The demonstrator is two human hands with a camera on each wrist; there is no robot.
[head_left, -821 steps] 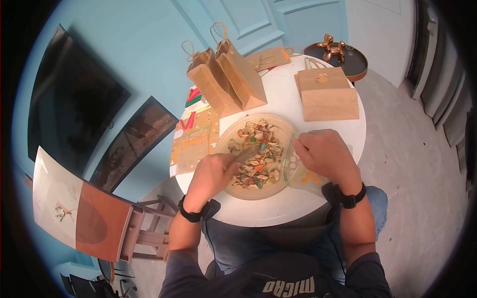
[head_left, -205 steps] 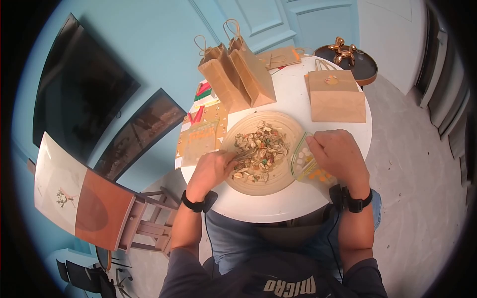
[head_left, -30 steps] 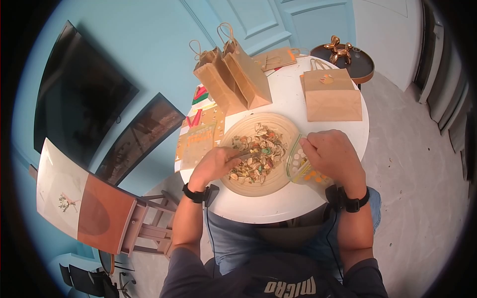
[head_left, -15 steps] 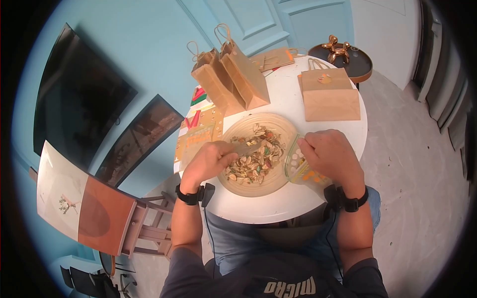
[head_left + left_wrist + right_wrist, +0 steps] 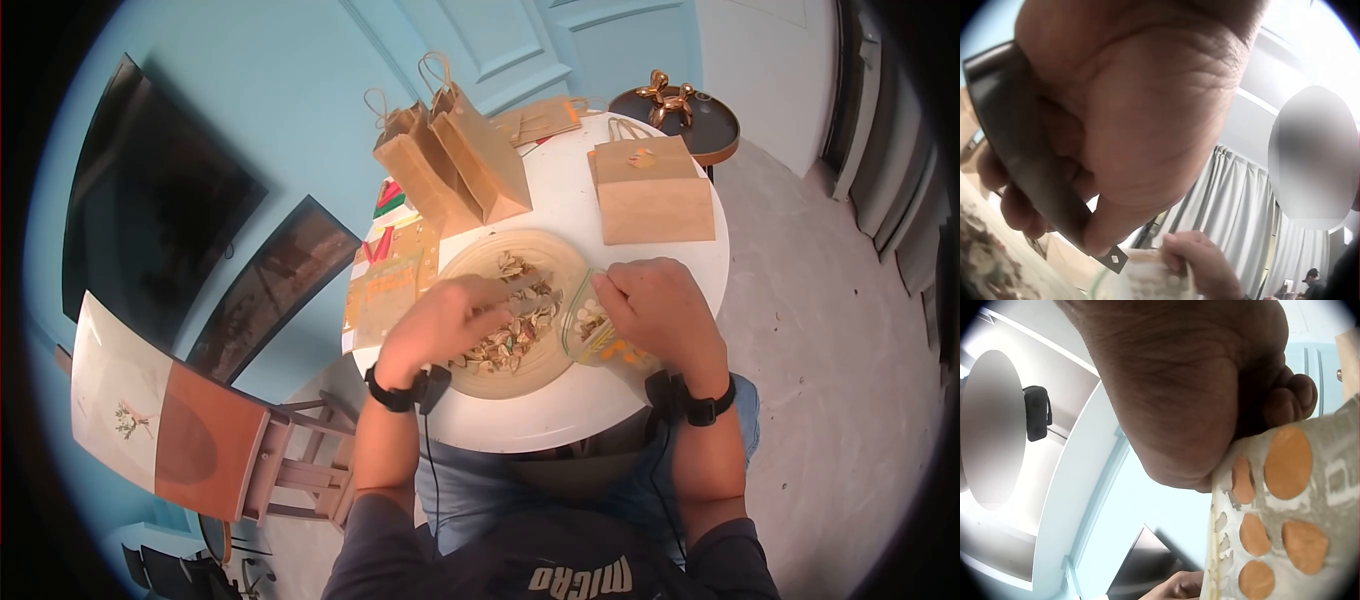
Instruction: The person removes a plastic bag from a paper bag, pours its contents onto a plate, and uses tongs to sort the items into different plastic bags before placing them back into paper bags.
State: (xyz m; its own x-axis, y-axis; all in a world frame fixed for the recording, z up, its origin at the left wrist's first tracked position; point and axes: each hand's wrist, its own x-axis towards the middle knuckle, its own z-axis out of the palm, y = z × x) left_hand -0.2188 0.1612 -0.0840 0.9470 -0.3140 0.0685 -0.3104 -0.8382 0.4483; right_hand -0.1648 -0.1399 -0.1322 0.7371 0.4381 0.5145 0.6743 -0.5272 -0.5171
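My left hand (image 5: 440, 325) grips metal tongs (image 5: 538, 302), their two arms reaching right over a round pale plate (image 5: 545, 375). On the plate lies a heap of dried petals and flower pieces (image 5: 503, 347), like potpourri. In the left wrist view the curved metal of the tongs (image 5: 1029, 144) runs across the palm. With its thumb and fingers my right hand (image 5: 660, 310) pinches the top of a see-through zip bag (image 5: 610, 345) at the plate's right edge. Orange spots mark the bag (image 5: 1288, 462) in the right wrist view. Some pieces show inside it.
Two upright paper bags (image 5: 450, 165) stand behind the plate, and another paper bag (image 5: 655, 200) lies back right. Flat printed packets (image 5: 390, 285) cover the table's left side. The white round table (image 5: 520, 425) ends close to my lap.
Over the longer span the heap has shrunk, with fewer coloured pieces. In the last second my left hand and the tongs moved right, towards the zip bag; the right hand keeps its hold.
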